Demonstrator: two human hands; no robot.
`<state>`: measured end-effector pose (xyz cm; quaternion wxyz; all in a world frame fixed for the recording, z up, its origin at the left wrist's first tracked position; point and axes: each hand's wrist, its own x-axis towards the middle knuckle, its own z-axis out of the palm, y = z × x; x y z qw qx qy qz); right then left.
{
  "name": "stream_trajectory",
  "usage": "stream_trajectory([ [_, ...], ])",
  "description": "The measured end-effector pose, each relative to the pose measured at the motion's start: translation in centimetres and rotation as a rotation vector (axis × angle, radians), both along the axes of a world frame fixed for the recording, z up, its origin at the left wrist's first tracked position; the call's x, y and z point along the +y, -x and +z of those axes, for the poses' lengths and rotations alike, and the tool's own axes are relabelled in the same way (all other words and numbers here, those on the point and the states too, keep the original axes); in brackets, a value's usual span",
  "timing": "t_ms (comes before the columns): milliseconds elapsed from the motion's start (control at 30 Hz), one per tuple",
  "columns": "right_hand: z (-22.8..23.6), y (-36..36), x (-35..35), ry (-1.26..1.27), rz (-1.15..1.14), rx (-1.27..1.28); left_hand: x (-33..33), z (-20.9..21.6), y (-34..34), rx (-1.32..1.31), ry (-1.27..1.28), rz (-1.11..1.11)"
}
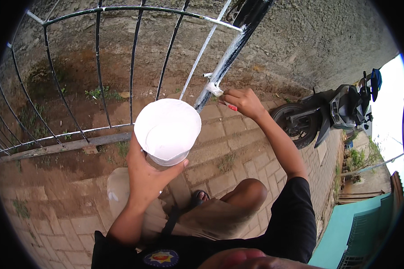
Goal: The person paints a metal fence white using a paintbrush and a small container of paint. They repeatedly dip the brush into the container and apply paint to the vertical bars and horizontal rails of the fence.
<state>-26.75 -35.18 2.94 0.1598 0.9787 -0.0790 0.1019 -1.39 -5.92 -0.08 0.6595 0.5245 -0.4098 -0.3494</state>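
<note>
My left hand (149, 177) is wrapped round a cup (168, 129) coated white inside, its open top facing up. In my right hand (244, 102) is a paintbrush (216, 90) with a red handle end showing below the fingers. The brush's white-loaded bristles touch a thick metal post (224, 60), black with fresh white paint streaked along its near side. Beside the post stands a metal gate (133, 58) with several thin bars, mostly black. One bar next to the post is white, and the curved top rail is partly white.
A rough grey wall (300, 40) rises behind the gate. To the right a motorcycle (327, 112) is parked on the brick paving (220, 184). A wooden beam (67, 147) lies along the gate's foot. My bent knee (251, 195) is below my right forearm. A teal building (363, 228) stands at the lower right.
</note>
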Motion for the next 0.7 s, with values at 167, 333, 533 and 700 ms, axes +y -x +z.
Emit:
stream_trajectory([
  [167, 11.8, -2.7, -2.8, -0.029, -0.109, -0.58, -0.3, -0.7, 0.3, -0.05, -0.002, -0.014],
  [333, 15.3, -2.5, -4.0, 0.338, -0.046, -0.788, -0.3, -0.6, 0.8, -0.005, 0.012, -0.014],
  [533, 0.0, 0.2, -0.2, 0.249, -0.029, -0.227, 0.1, -0.3, 0.2, -0.016, -0.021, -0.027],
  [700, 1.5, -0.8, -0.2, -0.147, -0.091, -0.23, 0.5, -0.3, 0.1, -0.017, -0.016, -0.017],
])
